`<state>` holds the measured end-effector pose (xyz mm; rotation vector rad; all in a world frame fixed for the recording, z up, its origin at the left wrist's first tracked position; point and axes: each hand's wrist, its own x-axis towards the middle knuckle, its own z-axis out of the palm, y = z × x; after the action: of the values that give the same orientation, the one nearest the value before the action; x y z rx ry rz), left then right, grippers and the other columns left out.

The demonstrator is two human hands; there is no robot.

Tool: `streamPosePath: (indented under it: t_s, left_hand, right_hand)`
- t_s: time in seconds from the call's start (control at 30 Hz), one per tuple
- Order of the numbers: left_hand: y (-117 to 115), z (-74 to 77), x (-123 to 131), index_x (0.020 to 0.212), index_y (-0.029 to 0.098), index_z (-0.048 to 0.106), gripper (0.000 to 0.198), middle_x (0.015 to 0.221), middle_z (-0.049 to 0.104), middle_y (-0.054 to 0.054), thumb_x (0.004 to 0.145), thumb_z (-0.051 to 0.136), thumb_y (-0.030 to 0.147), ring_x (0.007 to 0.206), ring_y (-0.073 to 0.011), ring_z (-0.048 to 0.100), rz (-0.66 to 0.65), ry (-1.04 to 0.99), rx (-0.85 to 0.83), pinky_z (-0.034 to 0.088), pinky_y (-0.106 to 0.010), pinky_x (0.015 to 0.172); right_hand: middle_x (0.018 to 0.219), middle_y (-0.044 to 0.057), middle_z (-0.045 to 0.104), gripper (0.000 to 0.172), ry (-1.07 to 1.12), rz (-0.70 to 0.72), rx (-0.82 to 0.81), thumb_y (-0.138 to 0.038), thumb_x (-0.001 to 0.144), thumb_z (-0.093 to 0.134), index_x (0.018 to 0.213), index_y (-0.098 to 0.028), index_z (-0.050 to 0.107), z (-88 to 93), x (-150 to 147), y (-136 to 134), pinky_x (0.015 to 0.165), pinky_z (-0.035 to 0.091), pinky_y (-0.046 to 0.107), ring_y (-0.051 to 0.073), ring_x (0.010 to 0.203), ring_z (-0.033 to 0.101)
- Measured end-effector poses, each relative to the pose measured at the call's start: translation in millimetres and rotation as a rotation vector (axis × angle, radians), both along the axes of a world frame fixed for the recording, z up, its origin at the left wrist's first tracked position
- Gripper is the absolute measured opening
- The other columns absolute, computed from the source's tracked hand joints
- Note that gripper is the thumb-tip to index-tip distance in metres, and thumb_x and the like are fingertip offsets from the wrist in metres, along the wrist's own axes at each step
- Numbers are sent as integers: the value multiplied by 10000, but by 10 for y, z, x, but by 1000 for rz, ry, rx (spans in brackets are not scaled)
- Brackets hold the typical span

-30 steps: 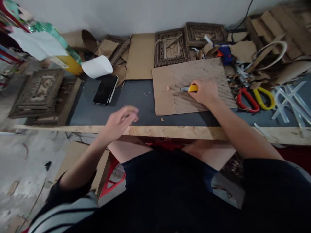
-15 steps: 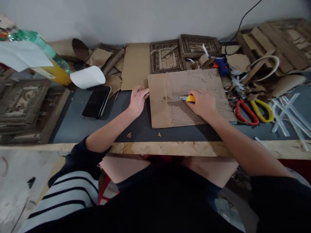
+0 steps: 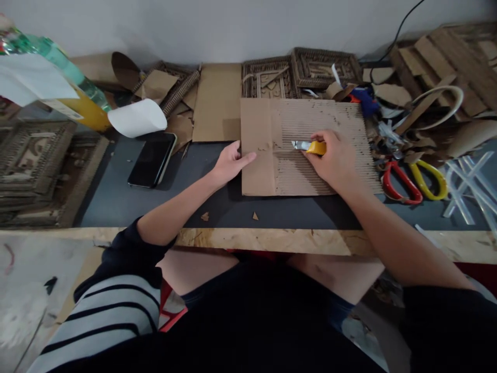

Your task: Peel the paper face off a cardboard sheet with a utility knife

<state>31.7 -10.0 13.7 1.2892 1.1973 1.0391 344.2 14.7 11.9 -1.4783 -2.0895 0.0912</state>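
Near edge, lower middle of frame: pale wood-grained front edge on the counter (image 3: 264, 239), dark grey smooth top behind it. Two small brown scraps (image 3: 255, 216) lie on the grey strip.

Centre: cardboard sheet (image 3: 258, 176), flat on the counter; left band smooth, remainder ribbed with fine parallel corrugations and dark specks along the right part.

Left hand (image 3: 228, 165), just left of centre: thumb parted from the other fingers, thumb tip lying over the sheet's left margin, index tip at its edge. Cannot tell whether the edge is pinched.

Right hand (image 3: 336, 158), right of centre: fingers curled closely round a utility knife (image 3: 316, 148), yellow body, metal blade pointing left above the ribbed area. Blade contact with the sheet: cannot tell.

Right of frame: red loop handle (image 3: 396, 186) and yellow loop handle (image 3: 429, 178), smooth, side by side; beyond them, crossed translucent sticks (image 3: 469, 181).

Left of frame: black phone (image 3: 150, 160), glossy, rectangular; behind it a white roll (image 3: 137, 118), cylindrical, on its side.

Upper left: green translucent bottle (image 3: 70, 77), yellow-orange lower down; liquid or wrapper, cannot tell. White paper (image 3: 31, 80) covers part of it. Brown tube (image 3: 101, 70) behind, hollow end dark, contents not visible.

Top middle: plain cardboard panel (image 3: 217, 103), then rectangular relief-patterned frames (image 3: 326, 67) before a grey wall (image 3: 233, 31).
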Motion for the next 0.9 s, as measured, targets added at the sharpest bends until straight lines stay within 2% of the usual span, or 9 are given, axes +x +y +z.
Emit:
streamPosePath:
  t_s: [0.1, 0.17, 0.3, 0.37, 0.5, 0.63, 0.73, 0.83, 0.9]
  left_hand:
    - [85, -55, 6, 1148, 219, 684, 324, 1055, 856, -94, 940, 804, 437, 1055, -302, 846, 142, 15, 25, 701, -435, 912]
    - [151, -77, -19, 1150, 219, 693, 251, 1053, 863, -85, 976, 749, 392, 1076, -287, 846, 168, 27, 46, 695, -423, 943]
    - [221, -123, -58, 1183, 206, 715, 261, 1035, 870, -75, 987, 707, 379, 1034, -265, 849, 166, 93, 70, 688, -397, 945]
    - [234, -150, -61, 1196, 199, 718, 262, 1051, 872, -78, 999, 672, 366, 1019, -255, 847, 178, 130, 80, 686, -387, 946]
    - [265, -178, -59, 1205, 193, 711, 241, 1063, 859, -85, 1031, 621, 331, 1022, -245, 834, 201, 250, 105, 672, -362, 928]
    - [276, -165, -49, 981, 209, 671, 105, 781, 740, -33, 1030, 667, 301, 840, -242, 775, 285, 548, 149, 620, -358, 842]
    - [258, -158, -28, 862, 235, 603, 208, 631, 606, 17, 1025, 707, 310, 699, -223, 696, 312, 709, 185, 570, -349, 781]
    - [246, -158, -18, 949, 224, 654, 138, 714, 695, -4, 1054, 661, 313, 737, -221, 727, 289, 685, 218, 560, -331, 775]
    - [247, -152, -24, 1064, 200, 700, 131, 846, 779, -41, 1071, 615, 299, 806, -228, 771, 254, 632, 206, 572, -324, 792]
  right_hand:
    - [1311, 149, 757, 445, -19, 120, -16, -512, 981, 755, 1354, -284, 669, 72, 3, -37, 1003, 575, 576, 405, 1201, 721]
    - [1411, 158, 724, 479, -63, 193, -43, -540, 972, 786, 1367, -294, 673, 104, 1, -68, 1056, 550, 587, 417, 1291, 687]
    - [1691, 190, 536, 750, -190, 221, -19, -697, 876, 872, 1473, -301, 650, 154, 13, -94, 1230, 370, 692, 496, 1532, 486]
    - [1738, 196, 479, 813, -211, 228, -27, -753, 869, 851, 1506, -292, 643, 153, 26, -64, 1255, 323, 711, 516, 1571, 427]
    - [1590, 145, 632, 563, -113, 278, -136, -704, 1007, 676, 1417, -318, 701, 40, 39, 71, 1173, 453, 671, 454, 1457, 578]
    - [1484, 133, 702, 420, -33, 290, -125, -620, 1076, 571, 1335, -331, 731, -110, 79, 164, 1169, 479, 647, 411, 1387, 639]
    - [1594, 175, 623, 642, -86, 253, -113, -732, 984, 698, 1457, -300, 668, -119, 119, 156, 1216, 417, 688, 454, 1487, 550]
    - [1709, 257, 483, 953, -128, 118, -46, -818, 887, 780, 1596, -221, 557, 20, 96, 65, 1245, 331, 751, 527, 1584, 398]
    - [1720, 266, 466, 934, -136, 115, 17, -807, 911, 767, 1599, -212, 555, 173, 50, -62, 1252, 334, 728, 523, 1587, 385]
